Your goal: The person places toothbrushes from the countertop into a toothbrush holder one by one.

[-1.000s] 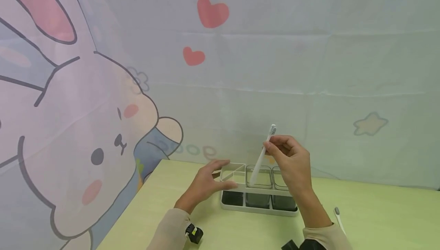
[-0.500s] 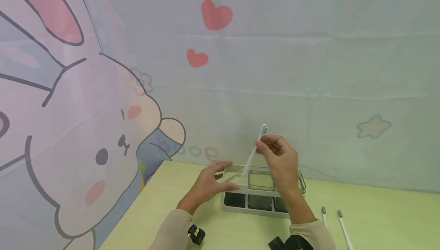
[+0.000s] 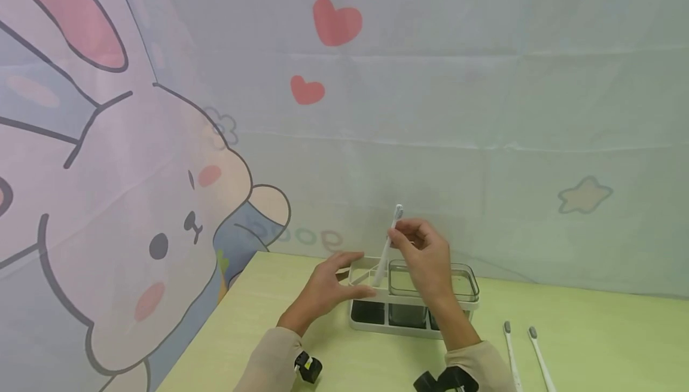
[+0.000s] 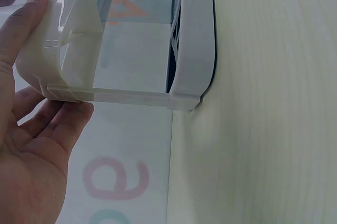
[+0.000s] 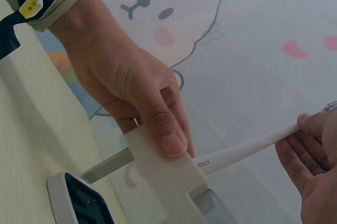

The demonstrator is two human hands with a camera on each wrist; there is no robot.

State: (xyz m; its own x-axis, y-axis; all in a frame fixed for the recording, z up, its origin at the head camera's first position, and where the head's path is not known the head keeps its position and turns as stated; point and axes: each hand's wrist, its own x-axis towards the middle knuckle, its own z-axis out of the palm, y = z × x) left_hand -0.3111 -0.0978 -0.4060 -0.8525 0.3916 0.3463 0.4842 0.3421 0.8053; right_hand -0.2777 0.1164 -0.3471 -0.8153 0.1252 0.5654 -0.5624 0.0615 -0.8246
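Note:
My left hand (image 3: 317,287) grips the left end of a white two-level toothbrush holder (image 3: 430,303), thumb in front and fingers behind. The left wrist view shows its fingers (image 4: 55,124) under the pale end section. Between thumb and fingers, my right hand (image 3: 430,263) pinches a white toothbrush (image 3: 383,260) by the upper handle. Its bristle head points up and the handle leans slightly, its lower end at the holder's divided left compartment. How deep it sits is hidden behind the front rail. A clear cup (image 3: 409,315) hangs in the holder's middle.
Two white toothbrushes with grey heads, one nearer (image 3: 512,356) and one farther right (image 3: 541,357), lie on the pale green table (image 3: 603,332). Behind the table hangs a cloth backdrop (image 3: 420,111) with a rabbit and hearts. Both wrists wear black camera mounts.
My right hand has moved left and slightly down, carrying the toothbrush from over the middle cup to the left compartment. The left hand keeps its grip. Both lying toothbrushes now show more fully.

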